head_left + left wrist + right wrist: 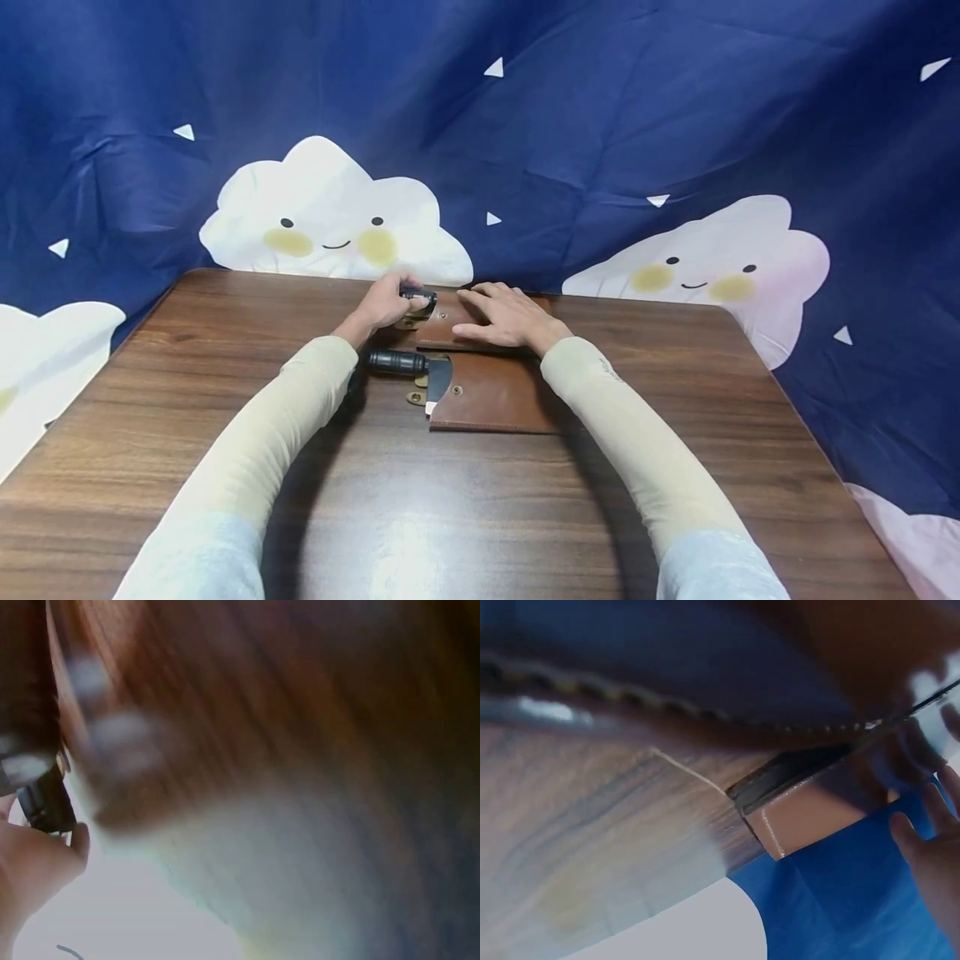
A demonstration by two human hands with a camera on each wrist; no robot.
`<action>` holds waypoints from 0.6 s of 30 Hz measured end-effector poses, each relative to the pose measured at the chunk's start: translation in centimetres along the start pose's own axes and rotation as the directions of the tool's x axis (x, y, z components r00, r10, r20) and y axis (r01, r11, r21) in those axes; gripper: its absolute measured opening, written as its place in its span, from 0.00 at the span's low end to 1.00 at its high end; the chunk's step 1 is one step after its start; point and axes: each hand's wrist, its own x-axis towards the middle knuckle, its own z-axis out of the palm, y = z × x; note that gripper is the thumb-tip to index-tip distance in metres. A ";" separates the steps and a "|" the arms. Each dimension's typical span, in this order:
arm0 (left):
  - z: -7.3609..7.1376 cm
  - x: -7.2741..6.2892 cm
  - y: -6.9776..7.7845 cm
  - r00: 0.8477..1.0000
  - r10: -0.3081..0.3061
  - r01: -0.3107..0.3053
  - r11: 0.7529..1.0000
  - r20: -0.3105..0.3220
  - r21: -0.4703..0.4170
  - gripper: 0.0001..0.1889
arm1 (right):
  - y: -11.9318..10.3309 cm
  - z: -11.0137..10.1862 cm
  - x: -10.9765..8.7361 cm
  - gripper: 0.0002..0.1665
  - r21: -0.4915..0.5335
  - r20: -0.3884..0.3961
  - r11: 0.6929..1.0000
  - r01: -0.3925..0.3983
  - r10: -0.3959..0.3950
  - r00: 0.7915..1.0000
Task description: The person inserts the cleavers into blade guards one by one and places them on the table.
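Note:
Two knives with black handles lie in brown leather sheaths, one behind the other, handles to the left. My left hand (384, 303) holds the far knife's handle (417, 293) between thumb and fingers; the left wrist view also shows that handle (49, 804) at the hand. With fingers spread, my right hand (508, 317) rests on the far sheath (435, 335). Closer to me, the near knife (397, 362) has part of its dark blade showing at the mouth of the near sheath (495, 398). A strap with a metal snap (416, 398) sticks out beside it.
The dark wooden table (262, 400) spreads out around the sheaths, with its back edge just behind the far one. A blue curtain (562, 125) with smiling clouds hangs beyond it. Both forearms in pale sleeves (637, 433) reach over the table.

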 end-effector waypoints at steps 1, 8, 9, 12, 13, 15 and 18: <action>-0.1 -0.1 0.1 1.000 0.016 -0.016 0.999 0.002 0.029 0.18 | 0.0 0.0 -0.1 0.50 0.004 -0.008 1.000 0.007 -0.007 1.000; -1.0 -1.0 0.9 0.997 0.077 -0.072 0.983 -0.021 0.167 0.22 | 0.1 -0.7 -0.9 0.46 0.031 -0.082 1.000 0.003 -0.001 0.997; -1.1 -1.1 1.1 0.996 0.088 -0.082 0.979 -0.025 0.184 0.22 | 0.1 -0.8 -1.1 0.46 0.031 -0.096 1.000 -0.006 0.009 0.995; -1.5 -1.6 1.8 0.992 0.120 -0.108 0.969 -0.040 0.220 0.22 | 0.2 -1.2 -1.5 0.45 0.044 -0.140 0.999 -0.029 0.035 0.990; -1.7 -1.8 2.0 0.990 0.134 -0.121 0.965 -0.044 0.232 0.22 | 0.3 -1.3 -1.7 0.45 0.049 -0.150 0.998 -0.036 0.043 0.988; -1.9 -2.1 2.2 0.984 0.173 -0.154 0.953 -0.053 0.259 0.22 | 0.3 -1.6 -2.1 0.45 0.059 -0.173 0.997 -0.046 0.056 0.983; -2.1 -2.7 2.5 0.971 0.237 -0.212 0.926 -0.043 0.311 0.22 | 0.4 -2.0 -3.1 0.44 0.070 -0.203 0.996 -0.062 0.075 0.976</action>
